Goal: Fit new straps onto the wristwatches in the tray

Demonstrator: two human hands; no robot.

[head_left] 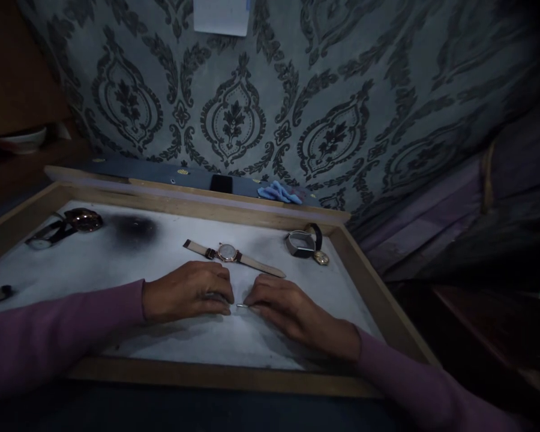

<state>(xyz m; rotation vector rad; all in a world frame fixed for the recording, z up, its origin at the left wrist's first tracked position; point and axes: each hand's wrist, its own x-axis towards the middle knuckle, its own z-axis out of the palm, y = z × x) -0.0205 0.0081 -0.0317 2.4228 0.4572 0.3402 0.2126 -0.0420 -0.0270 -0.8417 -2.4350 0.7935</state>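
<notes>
My left hand (191, 292) rests low over the white tray floor with its fingers curled together; a greyish bit shows between thumb and fingers, too dim to make out. Facing it across a small gap, my right hand (294, 309) pinches a small silvery metal piece (242, 306) that points left. Just beyond both hands lies a wristwatch (227, 252) with a round pale dial, a gold-coloured case and its strap laid out flat, face up. Neither hand touches that watch.
A wooden rim (207, 371) borders the tray. Dark watches (84, 220) lie at back left, a square-cased watch (300, 243) and a small gold-coloured watch (321, 258) at back right. Behind the rim are a black flat object (221, 183) and a blue cloth (279, 192).
</notes>
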